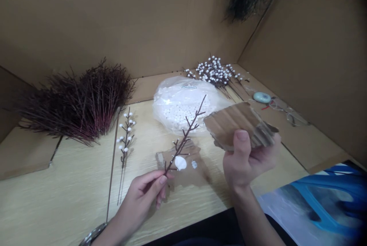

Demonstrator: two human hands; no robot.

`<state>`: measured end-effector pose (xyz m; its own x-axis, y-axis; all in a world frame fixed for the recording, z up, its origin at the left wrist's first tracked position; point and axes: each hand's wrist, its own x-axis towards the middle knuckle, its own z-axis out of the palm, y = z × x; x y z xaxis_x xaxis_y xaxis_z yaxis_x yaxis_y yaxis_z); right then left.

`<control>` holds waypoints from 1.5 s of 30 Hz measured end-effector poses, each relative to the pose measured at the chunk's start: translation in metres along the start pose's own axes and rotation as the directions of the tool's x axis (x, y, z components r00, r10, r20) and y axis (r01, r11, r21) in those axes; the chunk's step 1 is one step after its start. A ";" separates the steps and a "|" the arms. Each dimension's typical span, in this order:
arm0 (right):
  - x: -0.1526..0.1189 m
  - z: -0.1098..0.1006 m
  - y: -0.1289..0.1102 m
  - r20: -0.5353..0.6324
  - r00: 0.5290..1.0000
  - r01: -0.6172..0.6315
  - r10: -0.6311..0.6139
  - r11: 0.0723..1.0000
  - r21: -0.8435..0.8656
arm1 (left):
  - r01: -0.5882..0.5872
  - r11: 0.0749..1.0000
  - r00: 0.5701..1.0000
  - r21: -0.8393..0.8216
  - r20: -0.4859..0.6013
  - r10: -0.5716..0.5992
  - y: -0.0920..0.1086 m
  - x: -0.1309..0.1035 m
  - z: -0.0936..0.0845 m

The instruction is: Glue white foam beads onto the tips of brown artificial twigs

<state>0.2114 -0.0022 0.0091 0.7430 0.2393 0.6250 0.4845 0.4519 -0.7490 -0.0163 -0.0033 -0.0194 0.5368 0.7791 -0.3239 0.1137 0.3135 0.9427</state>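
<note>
Brown branched twig pinched in my left hand, torn corrugated cardboard gripped in my right.

My left hand (147, 192) holds the brown branched twig (184, 141) by its lower end between thumb and fingers, its top slanting up and away toward my right; my right hand (246, 162) clasps the torn corrugated cardboard (236, 123), thumb on its face. Between my hands, under the twig, a second cardboard piece (186, 179) lies on the desk (77, 181) with a large white blob (180, 163) and a smaller one on it. Just left of my left hand lies a white-berried sprig (125, 142); farther out on that side spreads a heap of bare twigs (91, 100). Beyond both hands sits a clear plastic bag of white beads (172, 114), with a bunch of white-berried sprigs (215, 70) behind it.
</note>
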 end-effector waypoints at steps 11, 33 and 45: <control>-0.005 -0.004 0.001 0.058 0.998 0.044 -0.039 0.996 -0.082 | -0.005 1.000 1.000 0.014 0.005 0.005 -0.001 0.000 -0.001; 0.008 0.002 0.010 0.212 0.852 0.472 -0.478 0.878 0.084 | 0.005 1.000 1.000 -0.001 0.000 -0.005 0.000 0.000 0.000; 0.008 -0.003 0.007 0.221 0.858 0.467 -0.463 0.884 0.039 | -0.006 1.000 1.000 0.013 0.008 0.006 0.000 0.000 0.000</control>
<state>0.2216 0.0004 0.0082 0.3116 0.1860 0.9318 0.7570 0.5442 -0.3618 -0.0163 -0.0031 -0.0199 0.5442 0.7765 -0.3175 0.1215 0.3015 0.9457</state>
